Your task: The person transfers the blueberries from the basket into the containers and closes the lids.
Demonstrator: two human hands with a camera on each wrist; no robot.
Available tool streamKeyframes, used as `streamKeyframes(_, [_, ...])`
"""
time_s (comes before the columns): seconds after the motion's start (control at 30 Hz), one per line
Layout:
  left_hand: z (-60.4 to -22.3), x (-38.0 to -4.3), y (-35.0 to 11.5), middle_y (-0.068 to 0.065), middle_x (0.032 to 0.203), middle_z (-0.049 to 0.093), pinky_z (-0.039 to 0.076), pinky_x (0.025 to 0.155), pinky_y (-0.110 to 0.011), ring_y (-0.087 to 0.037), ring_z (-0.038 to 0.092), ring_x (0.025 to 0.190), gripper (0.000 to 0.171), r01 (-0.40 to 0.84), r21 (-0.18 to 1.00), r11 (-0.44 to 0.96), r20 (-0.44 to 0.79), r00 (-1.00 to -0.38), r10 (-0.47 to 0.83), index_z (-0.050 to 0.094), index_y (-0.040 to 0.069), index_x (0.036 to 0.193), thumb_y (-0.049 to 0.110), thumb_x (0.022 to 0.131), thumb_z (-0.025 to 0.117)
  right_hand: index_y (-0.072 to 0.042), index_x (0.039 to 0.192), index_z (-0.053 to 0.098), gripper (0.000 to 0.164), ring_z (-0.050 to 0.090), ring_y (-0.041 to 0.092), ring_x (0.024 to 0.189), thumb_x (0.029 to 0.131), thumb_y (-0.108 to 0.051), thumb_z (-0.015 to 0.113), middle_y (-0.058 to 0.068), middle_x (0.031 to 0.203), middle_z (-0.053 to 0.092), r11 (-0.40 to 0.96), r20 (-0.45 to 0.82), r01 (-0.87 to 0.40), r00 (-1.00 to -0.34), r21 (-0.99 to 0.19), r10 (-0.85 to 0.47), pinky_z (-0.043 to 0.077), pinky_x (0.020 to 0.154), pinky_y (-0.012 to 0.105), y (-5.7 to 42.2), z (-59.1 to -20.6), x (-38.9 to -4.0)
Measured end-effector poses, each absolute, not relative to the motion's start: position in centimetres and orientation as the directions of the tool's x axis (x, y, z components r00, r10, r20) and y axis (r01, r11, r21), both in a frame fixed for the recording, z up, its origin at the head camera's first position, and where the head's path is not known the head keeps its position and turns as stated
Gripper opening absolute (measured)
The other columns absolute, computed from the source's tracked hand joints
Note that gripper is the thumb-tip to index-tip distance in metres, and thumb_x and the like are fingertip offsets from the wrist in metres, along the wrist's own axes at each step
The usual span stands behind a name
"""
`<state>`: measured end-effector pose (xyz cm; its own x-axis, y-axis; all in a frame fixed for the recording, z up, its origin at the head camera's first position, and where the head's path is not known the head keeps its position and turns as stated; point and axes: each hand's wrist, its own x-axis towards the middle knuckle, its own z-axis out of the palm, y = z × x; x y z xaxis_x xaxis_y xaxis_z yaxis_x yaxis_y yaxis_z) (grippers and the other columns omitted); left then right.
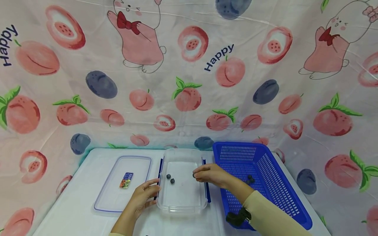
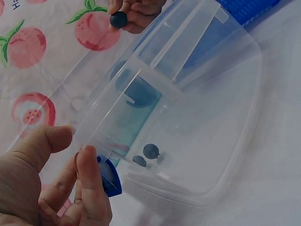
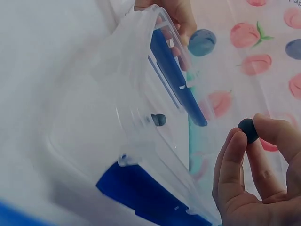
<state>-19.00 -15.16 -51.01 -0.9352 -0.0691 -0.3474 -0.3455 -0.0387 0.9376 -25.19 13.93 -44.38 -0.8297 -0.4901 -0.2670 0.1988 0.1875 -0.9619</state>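
Observation:
Between the thumb and fingertips of my right hand (image 1: 211, 173) is a small dark blueberry (image 3: 248, 130), held above the right side of a clear plastic box (image 1: 181, 206). Two blueberries (image 1: 172, 181) lie on the floor of the box, toward its left side. My left hand (image 1: 144, 195) holds the box at its left side, curled fingers at the blue side latch (image 2: 109, 176) and the thumb close to the wall. The box has no lid on, and its blue latches on both sides hang outward.
At the right stands a blue slotted basket (image 1: 280, 190) with several dark berries (image 1: 250, 179) inside. A clear lid (image 1: 107, 201) with a blue seal and a colourful label (image 1: 126, 180) lies left of the box. A fruit-print cloth (image 1: 183, 75) hangs behind the table.

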Motion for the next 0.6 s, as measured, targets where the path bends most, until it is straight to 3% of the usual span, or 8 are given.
streamKeyframes(0.4, [-50.9,-18.8,-15.2,-0.008,0.108,0.065,0.058,0.071,-0.032,-0.023,0.055,0.095,0.048,-0.343,0.938,-0.038,-0.345,-0.937,-0.054,0.058,0.005,0.134,0.018,0.089,0.068,0.013,0.119,0.061,0.033,0.068,0.014,0.090,0.091,-0.003,0.066,0.004,0.097,0.069,0.160,-0.297,0.250,-0.822,-0.955,-0.487,0.056,0.090,0.032,11.1,-45.1,-25.4])
streamKeyframes(0.6, [-50.8,-18.8,-15.2,-0.009,0.107,0.065,0.058,0.071,-0.032,-0.023,0.055,0.094,0.048,-0.346,0.937,-0.041,-0.348,-0.936,-0.056,0.058,0.005,0.134,0.017,0.089,0.068,0.012,0.121,0.061,0.034,0.068,0.012,0.086,0.092,-0.005,0.065,0.008,0.101,0.068,0.128,-0.314,0.287,-0.863,-0.949,-0.395,0.056,0.089,0.030,9.5,-45.5,-26.2])
